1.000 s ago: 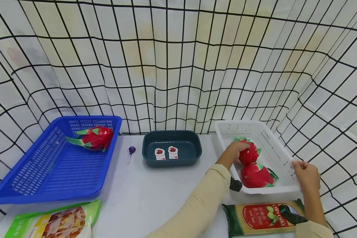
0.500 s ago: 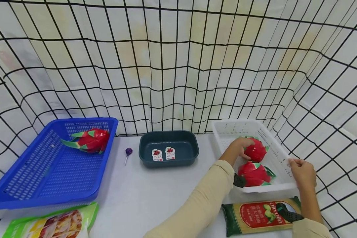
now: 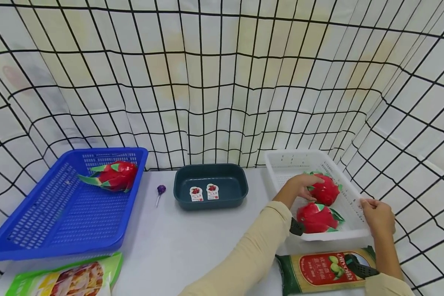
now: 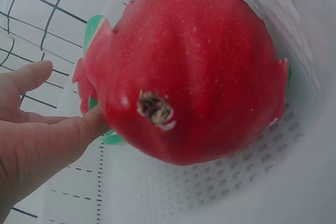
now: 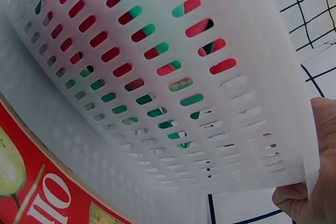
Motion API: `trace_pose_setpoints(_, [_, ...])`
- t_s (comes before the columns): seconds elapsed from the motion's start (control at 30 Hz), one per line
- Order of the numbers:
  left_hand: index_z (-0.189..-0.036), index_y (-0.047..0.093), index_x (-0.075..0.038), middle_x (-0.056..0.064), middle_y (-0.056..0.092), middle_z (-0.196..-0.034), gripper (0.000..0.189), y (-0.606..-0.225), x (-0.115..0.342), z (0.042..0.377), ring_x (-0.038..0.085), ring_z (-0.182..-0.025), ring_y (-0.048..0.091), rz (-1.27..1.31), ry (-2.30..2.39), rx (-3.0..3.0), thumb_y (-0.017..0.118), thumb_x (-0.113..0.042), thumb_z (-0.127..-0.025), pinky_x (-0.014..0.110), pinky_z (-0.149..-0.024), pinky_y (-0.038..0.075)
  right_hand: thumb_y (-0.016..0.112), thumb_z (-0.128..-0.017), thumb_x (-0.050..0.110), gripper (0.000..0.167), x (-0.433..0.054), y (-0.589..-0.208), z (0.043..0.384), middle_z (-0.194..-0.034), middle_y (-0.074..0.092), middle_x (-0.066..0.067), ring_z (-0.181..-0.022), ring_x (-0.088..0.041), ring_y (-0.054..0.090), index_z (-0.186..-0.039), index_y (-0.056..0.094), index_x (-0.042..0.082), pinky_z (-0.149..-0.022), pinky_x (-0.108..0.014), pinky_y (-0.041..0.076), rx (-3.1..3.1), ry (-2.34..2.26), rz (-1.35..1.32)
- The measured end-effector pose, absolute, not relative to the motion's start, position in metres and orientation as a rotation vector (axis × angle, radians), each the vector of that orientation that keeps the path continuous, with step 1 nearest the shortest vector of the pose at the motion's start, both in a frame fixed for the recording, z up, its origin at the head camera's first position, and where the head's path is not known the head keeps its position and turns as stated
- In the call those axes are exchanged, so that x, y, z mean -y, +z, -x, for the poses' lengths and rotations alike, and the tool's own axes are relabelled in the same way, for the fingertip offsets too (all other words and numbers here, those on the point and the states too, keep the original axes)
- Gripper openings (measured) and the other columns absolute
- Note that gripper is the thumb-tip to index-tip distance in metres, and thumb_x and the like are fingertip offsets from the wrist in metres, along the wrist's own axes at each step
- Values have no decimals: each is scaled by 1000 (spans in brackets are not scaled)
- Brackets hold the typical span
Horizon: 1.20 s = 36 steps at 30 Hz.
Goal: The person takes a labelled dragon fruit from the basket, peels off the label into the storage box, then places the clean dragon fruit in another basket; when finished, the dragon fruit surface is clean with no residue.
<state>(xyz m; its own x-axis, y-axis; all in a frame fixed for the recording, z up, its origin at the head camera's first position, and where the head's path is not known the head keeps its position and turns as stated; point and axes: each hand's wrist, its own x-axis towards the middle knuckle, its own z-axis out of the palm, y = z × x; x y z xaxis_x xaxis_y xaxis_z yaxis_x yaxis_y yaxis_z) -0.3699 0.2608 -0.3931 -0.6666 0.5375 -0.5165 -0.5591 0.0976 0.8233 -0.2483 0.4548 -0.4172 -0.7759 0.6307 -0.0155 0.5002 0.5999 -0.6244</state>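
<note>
Two red dragon fruits with green-tipped scales lie in a white perforated basket (image 3: 349,218) on the right. My left hand (image 3: 299,187) reaches over the basket's left side, its fingers at the left side of the back dragon fruit (image 3: 325,190). The front dragon fruit (image 3: 316,218) lies below that hand and fills much of the left wrist view, where the left hand (image 4: 47,135) shows with thumb and fingers apart. My right hand (image 3: 379,217) pinches the basket's right rim. In the right wrist view, red and green show through the slots of the basket wall (image 5: 252,156).
A blue basket (image 3: 68,242) at the left holds another dragon fruit (image 3: 118,176). Between the baskets are a lollipop (image 3: 160,190) and a dark green tray (image 3: 211,205) with two stickers. A pasta pack (image 3: 327,269) and a green snack bag (image 3: 77,277) lie in front. Wire mesh (image 3: 222,86) surrounds the table.
The back dragon fruit has shifted to the right inside the white basket. My left hand has moved right with it, and its fingers have loosened. My right hand keeps holding the rim.
</note>
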Motion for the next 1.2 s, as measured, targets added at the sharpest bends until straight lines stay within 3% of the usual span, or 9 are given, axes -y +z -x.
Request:
trace_pose_setpoints(0.37, [-117,57,1,23,61,-114,32,-390,-253,367,43,-111,61,32,1684,-1635,63,-19,-92,53,-97,52,39,-102,43,59,-455,-414,245,-116,61,-31,-79,-31,62,-132,52,-6,-62,-38,38,2625,936,920])
trace_pose_setpoints(0.63, [-126,51,2,23,47,-130,46,-378,-242,362,39,-123,46,74,1690,-1733,67,-19,-89,54,-99,50,39,-102,43,59,-456,-415,242,-116,60,-33,-77,-31,63,-133,51,-6,-59,-37,41,2639,952,908])
trace_pose_setpoints(0.93, [-137,45,-7,22,47,-134,51,-361,-221,364,51,-124,48,159,1719,-1824,62,-24,-92,57,-97,50,38,-102,44,61,-455,-417,244,-118,58,-33,-80,-33,61,-133,50,-7,-59,-37,39,2647,947,912])
trace_pose_setpoints(1.2, [-133,46,-10,18,54,-122,46,-351,-197,362,45,-122,53,7,1531,-1926,62,-27,-93,56,-96,52,37,-102,45,65,-455,-416,238,-120,54,-37,-84,-40,59,-135,45,-10,-60,-41,43,2683,952,905])
